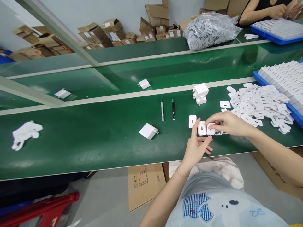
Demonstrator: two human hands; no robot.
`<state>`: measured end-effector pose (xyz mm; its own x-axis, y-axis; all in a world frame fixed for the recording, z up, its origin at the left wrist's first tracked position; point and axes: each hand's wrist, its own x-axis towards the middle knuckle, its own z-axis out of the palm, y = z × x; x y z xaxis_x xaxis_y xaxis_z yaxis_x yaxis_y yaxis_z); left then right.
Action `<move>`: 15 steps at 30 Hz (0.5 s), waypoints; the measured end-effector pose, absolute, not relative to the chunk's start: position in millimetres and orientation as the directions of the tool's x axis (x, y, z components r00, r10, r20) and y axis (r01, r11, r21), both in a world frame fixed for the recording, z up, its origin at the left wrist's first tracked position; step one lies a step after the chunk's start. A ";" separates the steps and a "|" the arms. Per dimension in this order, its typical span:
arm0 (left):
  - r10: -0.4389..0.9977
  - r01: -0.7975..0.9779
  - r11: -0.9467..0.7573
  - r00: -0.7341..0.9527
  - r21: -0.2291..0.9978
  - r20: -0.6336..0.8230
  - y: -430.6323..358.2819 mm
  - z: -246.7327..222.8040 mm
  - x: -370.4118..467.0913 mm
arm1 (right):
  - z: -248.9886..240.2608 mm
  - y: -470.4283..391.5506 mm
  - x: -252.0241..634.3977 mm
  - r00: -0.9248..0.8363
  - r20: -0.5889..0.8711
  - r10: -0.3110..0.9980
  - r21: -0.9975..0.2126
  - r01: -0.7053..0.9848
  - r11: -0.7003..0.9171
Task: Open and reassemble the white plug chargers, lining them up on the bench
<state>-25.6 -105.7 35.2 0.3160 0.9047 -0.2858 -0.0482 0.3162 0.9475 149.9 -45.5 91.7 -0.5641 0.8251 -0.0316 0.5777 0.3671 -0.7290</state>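
Note:
A short row of white charger housings lies on the green bench just in front of me. One charger (202,128) shows a red USB port; beside it is another charger (209,130) with a dark slot. My right hand (227,123) pinches at the top of that second one, its fingertips on a white face plate partly hidden by them. My left hand (196,146) has its fingers apart, the index fingertip beside the red-port charger and the thumb near the row's lower edge. Left of the row sits a separate red-port charger (192,121). A heap of white face plates (260,104) spreads to the right.
A blue tray (297,110) of white housings stands at the right edge. Stacked chargers (200,93), a craft knife (162,111), tweezers (173,109) and a lone charger (148,131) lie on the bench. White gloves (27,134) rest far left. Another person works across the conveyor.

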 end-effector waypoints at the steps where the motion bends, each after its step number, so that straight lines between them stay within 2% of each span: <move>1: 0.909 -0.061 0.314 0.308 0.947 -0.281 -103.5 33.7 -23.8 | 90.5 -45.0 149.9 -0.582 -0.015 0.813 -0.719 0.571 0.396; 6: 0.925 -0.124 0.301 0.277 0.946 -0.258 -94.5 23.9 -17.2 | 81.1 -43.7 153.9 -0.664 0.134 0.736 -0.664 0.491 0.564; 10: 0.926 -0.151 0.311 0.272 0.938 -0.263 -93.7 21.7 -15.7 | 74.1 -39.8 159.1 -0.665 0.192 0.722 -0.584 0.514 0.629; 12: 0.925 -0.157 0.317 0.271 0.935 -0.268 -94.3 22.4 -16.1 | 77.0 -34.9 162.6 -0.655 0.149 0.741 -0.568 0.556 0.607; 15: 0.919 -0.158 0.325 0.284 0.932 -0.272 -94.6 23.9 -17.0 | 90.8 -21.1 166.6 -0.659 -0.040 0.751 -0.571 0.632 0.524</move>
<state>-17.0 -94.6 23.9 0.2842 0.9193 -0.2723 -0.1579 0.3250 0.9325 166.6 -21.1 90.8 -0.6593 0.7508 -0.0401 0.6316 0.5242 -0.5712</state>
